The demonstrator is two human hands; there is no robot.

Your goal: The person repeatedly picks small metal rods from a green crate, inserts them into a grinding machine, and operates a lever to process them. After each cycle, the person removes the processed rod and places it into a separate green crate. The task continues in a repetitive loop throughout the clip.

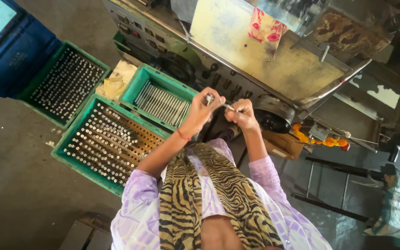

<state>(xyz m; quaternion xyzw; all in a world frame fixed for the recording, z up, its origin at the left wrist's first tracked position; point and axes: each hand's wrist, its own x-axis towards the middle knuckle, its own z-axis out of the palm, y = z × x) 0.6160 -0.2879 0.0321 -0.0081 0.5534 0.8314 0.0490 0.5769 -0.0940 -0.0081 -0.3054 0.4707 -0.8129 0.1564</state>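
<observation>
Closest to me, my striped scarf (218, 194) hangs down over my lilac sleeves. Just past it my left hand (201, 112) is closed around one end of a slim metal rod (222, 103), and my right hand (241, 114) pinches the other end, so the rod spans the small gap between my hands, level, in front of the machine. It looks like plain steel: stiff, light for one piece, smooth and probably a little oily, so I judge a fingertip pinch near each end is the surest hold. To my left sits a green crate (102, 140) packed with rods standing on end, and beyond it a smaller green tray (159, 96) with rods lying flat side by side. A third green crate (65, 82) lies farther left. Beyond my hands stands the worn machine (274, 60), a string of orange flowers (321, 140) at its right.
</observation>
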